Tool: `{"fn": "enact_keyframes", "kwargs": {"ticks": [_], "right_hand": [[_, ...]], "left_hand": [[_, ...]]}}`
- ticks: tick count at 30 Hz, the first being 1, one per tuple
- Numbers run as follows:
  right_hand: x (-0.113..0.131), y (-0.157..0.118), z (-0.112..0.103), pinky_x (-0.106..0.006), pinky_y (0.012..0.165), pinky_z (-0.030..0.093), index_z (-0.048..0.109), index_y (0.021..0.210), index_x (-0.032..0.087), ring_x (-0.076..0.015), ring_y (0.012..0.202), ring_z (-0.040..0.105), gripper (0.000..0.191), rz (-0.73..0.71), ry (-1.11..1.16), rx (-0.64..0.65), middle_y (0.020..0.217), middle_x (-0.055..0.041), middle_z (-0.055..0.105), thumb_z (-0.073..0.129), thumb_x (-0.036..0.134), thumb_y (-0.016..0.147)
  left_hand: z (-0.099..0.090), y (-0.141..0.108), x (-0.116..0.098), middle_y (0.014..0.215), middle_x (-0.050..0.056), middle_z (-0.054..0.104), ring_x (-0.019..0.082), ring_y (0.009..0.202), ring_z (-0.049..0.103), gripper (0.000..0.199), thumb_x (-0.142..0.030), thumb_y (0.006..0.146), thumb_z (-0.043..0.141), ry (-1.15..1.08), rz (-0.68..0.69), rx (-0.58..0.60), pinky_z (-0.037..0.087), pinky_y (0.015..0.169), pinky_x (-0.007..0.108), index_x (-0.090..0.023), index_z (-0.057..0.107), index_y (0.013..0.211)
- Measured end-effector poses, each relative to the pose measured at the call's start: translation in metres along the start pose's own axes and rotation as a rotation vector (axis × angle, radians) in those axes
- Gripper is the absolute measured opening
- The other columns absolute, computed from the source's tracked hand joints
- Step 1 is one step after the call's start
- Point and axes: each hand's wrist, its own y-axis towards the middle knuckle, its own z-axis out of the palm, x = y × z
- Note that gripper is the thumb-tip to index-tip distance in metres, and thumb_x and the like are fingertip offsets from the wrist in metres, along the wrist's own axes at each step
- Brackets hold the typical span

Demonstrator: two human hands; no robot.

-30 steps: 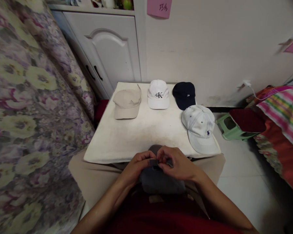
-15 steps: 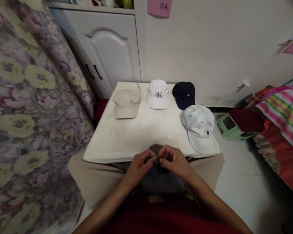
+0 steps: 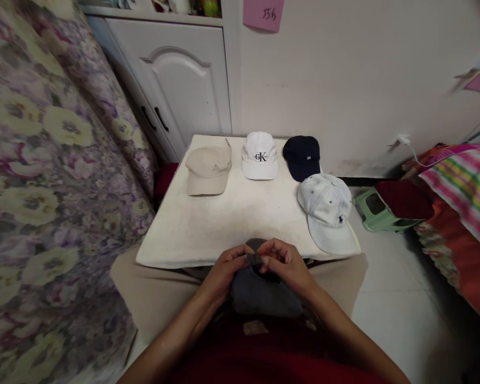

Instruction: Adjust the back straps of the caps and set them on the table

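A dark grey cap lies in the person's lap against the near edge of the table, its strap end raised between both hands. My left hand pinches the strap from the left. From the right, my right hand pinches the same strap, thumb and forefinger together. On the table stand a beige cap at the left, a white cap at the back middle, a navy cap at the back right, and a pale denim cap at the right edge.
The cream-covered table stands before my knees. A white cabinet is behind it, a floral curtain at the left. On the right are a green stool and a bed with a striped cover.
The strap end between my fingers has turned and now shows its flat side more. My left hand has shifted slightly; more of the grey cap shows beneath the hands.
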Motion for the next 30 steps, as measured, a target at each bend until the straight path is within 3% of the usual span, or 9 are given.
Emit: {"fn": "enact_keyframes", "kwargs": {"ticks": [7, 14, 21, 27, 30], "right_hand": [[0.016, -0.002, -0.003, -0.022, 0.054, 0.042, 0.060, 0.086, 0.019, -0.0104, 0.058, 0.059, 0.017, 0.033, -0.252, 0.081, 0.067, 0.0044, 0.062, 0.074, 0.019, 0.075], [0.012, 0.002, -0.011, -0.023, 0.054, 0.040, 0.058, 0.082, 0.018, -0.0107, 0.057, 0.059, 0.018, 0.085, -0.189, 0.208, 0.067, 0.0042, 0.061, 0.074, 0.021, 0.077], [0.015, -0.001, -0.010, -0.023, 0.054, 0.034, 0.058, 0.078, 0.018, -0.0097, 0.056, 0.047, 0.015, 0.016, -0.272, 0.193, 0.063, 0.0048, 0.054, 0.071, 0.025, 0.081], [0.000, 0.004, -0.010, -0.023, 0.057, 0.044, 0.057, 0.077, 0.019, -0.0105, 0.060, 0.048, 0.030, 0.098, 0.089, 0.204, 0.073, 0.0035, 0.053, 0.081, 0.036, 0.073], [-0.011, 0.006, -0.009, -0.022, 0.057, 0.048, 0.057, 0.076, 0.019, -0.0093, 0.058, 0.045, 0.031, 0.169, 0.258, 0.157, 0.072, 0.0043, 0.050, 0.084, 0.034, 0.069]], "left_hand": [[0.000, 0.001, -0.006, 0.061, -0.001, 0.062, 0.009, 0.053, 0.048, 0.015, -0.026, 0.070, 0.075, 0.093, -0.016, -0.027, 0.033, 0.053, 0.020, -0.015, 0.065, 0.068], [0.002, -0.001, -0.007, 0.061, -0.002, 0.057, 0.010, 0.055, 0.043, 0.015, -0.027, 0.070, 0.072, 0.208, -0.013, -0.028, 0.030, 0.053, 0.022, -0.016, 0.063, 0.066], [0.000, 0.000, -0.004, 0.061, -0.003, 0.055, 0.010, 0.056, 0.044, 0.015, -0.027, 0.070, 0.072, 0.219, -0.008, -0.015, 0.030, 0.055, 0.023, -0.016, 0.062, 0.066], [-0.003, 0.004, 0.002, 0.063, -0.001, 0.059, 0.011, 0.056, 0.049, 0.018, -0.028, 0.067, 0.075, 0.056, -0.068, 0.019, 0.034, 0.056, 0.023, -0.016, 0.062, 0.071], [-0.003, 0.005, 0.002, 0.067, -0.001, 0.059, 0.012, 0.059, 0.051, 0.021, -0.033, 0.072, 0.073, 0.159, 0.015, -0.014, 0.037, 0.059, 0.024, -0.016, 0.062, 0.075]]}}
